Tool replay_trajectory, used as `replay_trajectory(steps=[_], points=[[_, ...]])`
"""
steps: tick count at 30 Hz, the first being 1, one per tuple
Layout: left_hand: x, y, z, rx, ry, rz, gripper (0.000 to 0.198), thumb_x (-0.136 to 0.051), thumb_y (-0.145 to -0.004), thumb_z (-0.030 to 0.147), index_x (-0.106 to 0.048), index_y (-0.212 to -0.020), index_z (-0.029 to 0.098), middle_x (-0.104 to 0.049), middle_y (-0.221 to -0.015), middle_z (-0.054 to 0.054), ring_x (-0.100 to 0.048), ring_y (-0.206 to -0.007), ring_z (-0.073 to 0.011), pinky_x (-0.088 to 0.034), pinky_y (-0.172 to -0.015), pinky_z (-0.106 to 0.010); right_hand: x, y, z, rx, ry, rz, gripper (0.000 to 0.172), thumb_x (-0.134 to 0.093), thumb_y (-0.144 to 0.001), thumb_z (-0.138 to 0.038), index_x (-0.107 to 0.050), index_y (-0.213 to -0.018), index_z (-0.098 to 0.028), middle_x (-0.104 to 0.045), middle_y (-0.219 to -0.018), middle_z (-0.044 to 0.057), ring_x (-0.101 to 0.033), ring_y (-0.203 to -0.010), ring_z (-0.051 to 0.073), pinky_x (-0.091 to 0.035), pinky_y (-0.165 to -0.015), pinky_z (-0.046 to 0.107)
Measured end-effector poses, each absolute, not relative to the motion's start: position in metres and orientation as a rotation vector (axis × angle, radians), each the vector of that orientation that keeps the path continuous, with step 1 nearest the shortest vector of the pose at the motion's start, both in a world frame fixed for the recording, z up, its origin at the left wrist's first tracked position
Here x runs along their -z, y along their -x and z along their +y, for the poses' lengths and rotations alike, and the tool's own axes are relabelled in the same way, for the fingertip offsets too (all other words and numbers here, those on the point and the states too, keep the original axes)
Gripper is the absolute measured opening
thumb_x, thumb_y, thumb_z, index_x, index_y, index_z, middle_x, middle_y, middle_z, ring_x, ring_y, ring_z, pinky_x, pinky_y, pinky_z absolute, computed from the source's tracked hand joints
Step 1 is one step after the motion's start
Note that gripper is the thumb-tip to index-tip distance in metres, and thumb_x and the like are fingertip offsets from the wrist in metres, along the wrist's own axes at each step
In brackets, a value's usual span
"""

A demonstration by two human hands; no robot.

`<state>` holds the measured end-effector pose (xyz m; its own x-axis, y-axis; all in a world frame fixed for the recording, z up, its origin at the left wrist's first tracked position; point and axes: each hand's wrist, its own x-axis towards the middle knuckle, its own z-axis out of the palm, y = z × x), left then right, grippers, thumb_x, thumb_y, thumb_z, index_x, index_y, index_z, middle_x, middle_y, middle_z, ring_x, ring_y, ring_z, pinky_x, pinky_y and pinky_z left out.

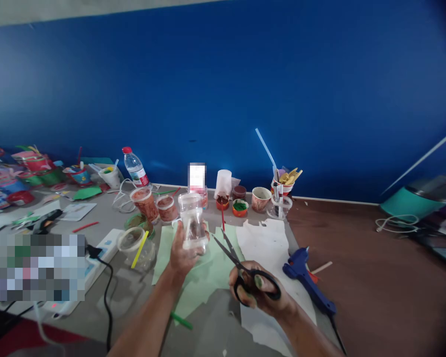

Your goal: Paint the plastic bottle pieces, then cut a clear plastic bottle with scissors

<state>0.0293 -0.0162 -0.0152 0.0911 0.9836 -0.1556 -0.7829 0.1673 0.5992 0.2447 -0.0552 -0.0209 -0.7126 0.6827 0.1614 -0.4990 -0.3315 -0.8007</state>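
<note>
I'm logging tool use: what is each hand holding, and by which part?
The left hand holds a clear, waisted plastic container around its lower half; the right hand holds scissors by their black finger loops.

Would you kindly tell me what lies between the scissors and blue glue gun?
The head view shows white paper between the scissors and blue glue gun.

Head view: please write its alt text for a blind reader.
A person's left hand holds a clear plastic container, and the right hand holds open black-handled scissors above a table. Green paper and white paper lie beneath; cups and a red-capped bottle stand behind, and a blue glue gun lies at right.
</note>
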Motion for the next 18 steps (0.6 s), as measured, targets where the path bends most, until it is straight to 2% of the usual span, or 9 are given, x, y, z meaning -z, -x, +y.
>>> replay_trajectory(steps=[9, 12, 15, 18], points=[[0.018, -0.035, -0.015, -1.454, -0.412, 0.716, 0.051, -0.064, -0.076, 0.06, -0.068, -0.098, 0.014, -0.072, -0.083, -0.009, -0.067, -0.066, -0.0193, -0.051, -0.056, -0.028, 0.017, -0.24, -0.056, -2.107, 0.36, -1.314, 0.057, -0.071, -0.068, -0.06, -0.069, -0.089, -0.006, -0.055, -0.052, 0.0, -0.04, -0.039, 0.005, -0.023, -0.041, 0.019], [0.018, -0.036, -0.013, -1.462, -0.41, 0.731, 0.052, -0.063, -0.076, 0.061, -0.067, -0.098, 0.014, -0.072, -0.083, -0.008, -0.067, -0.065, -0.0181, -0.051, -0.055, -0.026, 0.017, -0.239, -0.056, -2.119, 0.423, -1.321, 0.058, -0.072, -0.067, -0.06, -0.069, -0.089, -0.007, -0.056, -0.052, -0.001, -0.041, -0.039, 0.005, -0.022, -0.04, 0.018], [0.018, -0.037, -0.012, -1.474, -0.365, 0.757, 0.047, -0.064, -0.076, 0.059, -0.068, -0.096, 0.016, -0.072, -0.081, -0.007, -0.067, -0.065, -0.0177, -0.049, -0.051, -0.024, 0.019, -0.238, -0.055, -2.135, 0.463, -1.337, 0.058, -0.073, -0.066, -0.06, -0.069, -0.089, -0.007, -0.055, -0.051, -0.001, -0.041, -0.038, 0.004, -0.02, -0.039, 0.018], [0.018, -0.04, -0.011, -1.533, -0.302, 0.819, 0.04, -0.059, -0.082, 0.054, -0.068, -0.096, 0.018, -0.073, -0.08, -0.005, -0.068, -0.067, -0.0177, -0.052, -0.056, -0.026, 0.021, -0.237, -0.055, -2.141, 0.496, -1.347, 0.059, -0.073, -0.065, -0.061, -0.069, -0.088, -0.007, -0.056, -0.051, -0.001, -0.04, -0.038, 0.004, -0.021, -0.039, 0.018]])
